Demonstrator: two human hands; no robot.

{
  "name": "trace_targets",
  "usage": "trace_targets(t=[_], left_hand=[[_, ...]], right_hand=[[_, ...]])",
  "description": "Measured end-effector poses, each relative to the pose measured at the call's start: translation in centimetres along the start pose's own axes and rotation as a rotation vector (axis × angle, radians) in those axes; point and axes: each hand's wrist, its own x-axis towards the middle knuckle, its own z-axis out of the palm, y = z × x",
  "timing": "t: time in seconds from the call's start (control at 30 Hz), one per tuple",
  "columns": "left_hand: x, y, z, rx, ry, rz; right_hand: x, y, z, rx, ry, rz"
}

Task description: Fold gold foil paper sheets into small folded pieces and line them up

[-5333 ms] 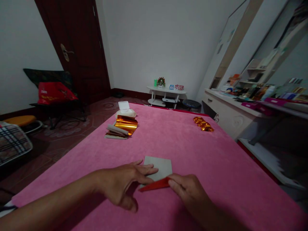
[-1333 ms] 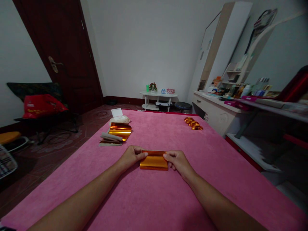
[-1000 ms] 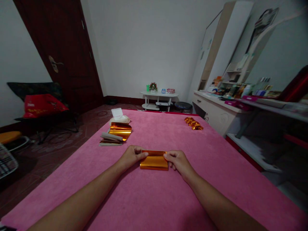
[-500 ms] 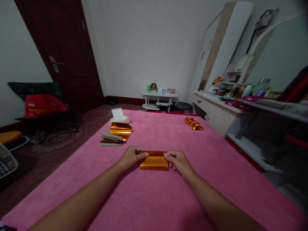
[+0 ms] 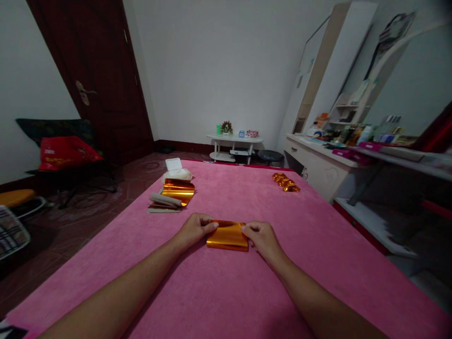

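Observation:
A shiny gold foil sheet, curled along its near edge, lies on the pink cloth between my hands. My left hand pinches its far left corner between thumb and fingers. At the far right corner, my right hand grips the foil the same way. Farther left on the cloth are another curled gold foil sheet and a grey folded stack. Several folded gold pieces sit in a row at the far right.
A white packet with an open lid stands at the far left of the cloth. Beyond are a low white table and a dark round stool. A cluttered dresser stands on the right, a chair with a red bag on the left.
The far edge of the foil between my hands has folded over slightly near my right hand. The whole view has shifted a little; both hands keep their grip.

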Motion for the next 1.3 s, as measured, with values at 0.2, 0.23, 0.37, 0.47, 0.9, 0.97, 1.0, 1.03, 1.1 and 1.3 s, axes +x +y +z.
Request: trace_targets(t=[0.2,0.23,0.37,0.47,0.9,0.97,1.0,1.03,1.1,1.3], left_hand=[[0.0,0.1,0.1,0.01,0.024,0.01],[0.0,0.1,0.1,0.01,0.024,0.01],[0.0,0.3,0.1,0.004,0.031,0.004],[0.1,0.3,0.1,0.001,0.061,0.003],[0.6,-0.9,0.3,0.242,0.254,0.065],[0.5,-0.7,0.5,0.335,0.276,0.076],[0.4,-0.5,0.6,0.385,0.289,0.079],[0.3,-0.3,0.8,0.434,0.301,0.081],[0.1,0.1,1.0,0.526,0.319,0.085],[-0.4,1.1,1.5,0.687,0.331,0.109]], right_hand=[[-0.1,0.1,0.1,-0.045,0.032,-0.03],[-0.1,0.1,0.1,-0.051,0.036,-0.033],[-0.1,0.3,0.0,-0.07,0.04,-0.047],[0.0,0.4,0.0,-0.078,0.05,-0.057],[0.2,0.3,0.2,-0.35,0.145,-0.178],[0.3,0.1,0.2,-0.399,0.156,-0.203],[0.3,0.0,0.3,-0.424,0.16,-0.212],[0.3,0.0,0.3,-0.447,0.163,-0.216],[0.3,0.0,0.5,-0.486,0.167,-0.216],[0.5,0.0,0.7,-0.57,0.17,-0.178]])
